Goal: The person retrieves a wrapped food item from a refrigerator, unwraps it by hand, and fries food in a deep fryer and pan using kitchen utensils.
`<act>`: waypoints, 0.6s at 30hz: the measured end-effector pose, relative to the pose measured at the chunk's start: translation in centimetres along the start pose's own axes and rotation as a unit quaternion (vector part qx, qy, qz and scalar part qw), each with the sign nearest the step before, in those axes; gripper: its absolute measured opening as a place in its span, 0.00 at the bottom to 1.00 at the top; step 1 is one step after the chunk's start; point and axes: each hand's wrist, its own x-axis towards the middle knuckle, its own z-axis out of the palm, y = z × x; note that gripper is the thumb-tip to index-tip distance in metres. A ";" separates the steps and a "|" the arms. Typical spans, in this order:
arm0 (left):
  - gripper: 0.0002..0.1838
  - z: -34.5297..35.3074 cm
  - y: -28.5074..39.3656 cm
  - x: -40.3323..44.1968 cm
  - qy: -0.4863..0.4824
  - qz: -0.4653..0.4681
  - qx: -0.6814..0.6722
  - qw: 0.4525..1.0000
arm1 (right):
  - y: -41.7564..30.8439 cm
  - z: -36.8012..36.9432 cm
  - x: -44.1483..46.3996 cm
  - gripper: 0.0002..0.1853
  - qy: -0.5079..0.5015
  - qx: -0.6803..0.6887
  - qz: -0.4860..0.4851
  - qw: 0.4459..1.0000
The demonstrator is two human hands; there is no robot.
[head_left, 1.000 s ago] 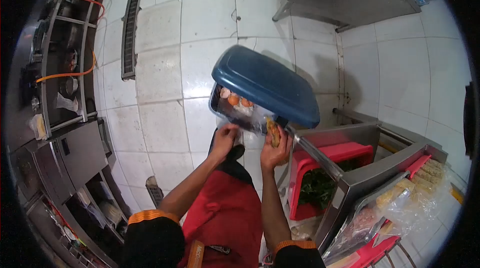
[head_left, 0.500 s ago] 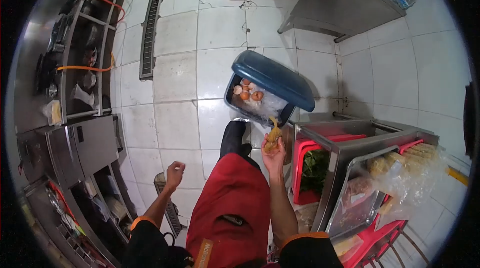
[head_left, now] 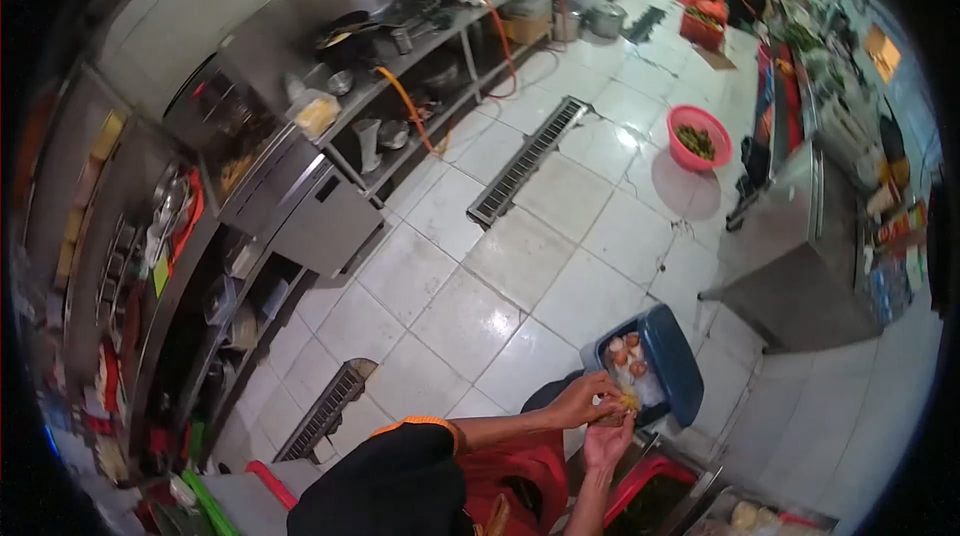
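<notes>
My right hand is closed around a small knotted plastic bag with yellowish-brown contents. My left hand has its fingers pinched at the upper part of the same bag, and hides some of it. Just beyond both hands stands a blue bin holding several eggshells and crumpled clear plastic. Its dark blue lid leans open on the right side.
A metal rack with a red crate stands close to my right forearm. Farther off are a pink basin of greens, a steel table and a floor drain. Steel counters line the left.
My left hand has come across from the left to the bag in my right hand. The camera has turned left and tilted up, showing more of the kitchen.
</notes>
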 end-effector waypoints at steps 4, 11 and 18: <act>0.06 -5.7 2.5 -0.1 0.083 0.013 -0.003 0.996 | 3.6 4.2 2.0 0.19 0.008 -0.078 0.049 0.996; 0.05 -16.3 4.0 -1.1 0.206 -0.024 -0.030 0.978 | 12.0 9.9 5.1 0.19 -0.023 -0.064 0.122 0.990; 0.04 -33.9 6.9 -1.5 0.247 0.041 -0.049 0.967 | 25.2 18.8 12.6 0.20 -0.096 -0.196 0.198 0.956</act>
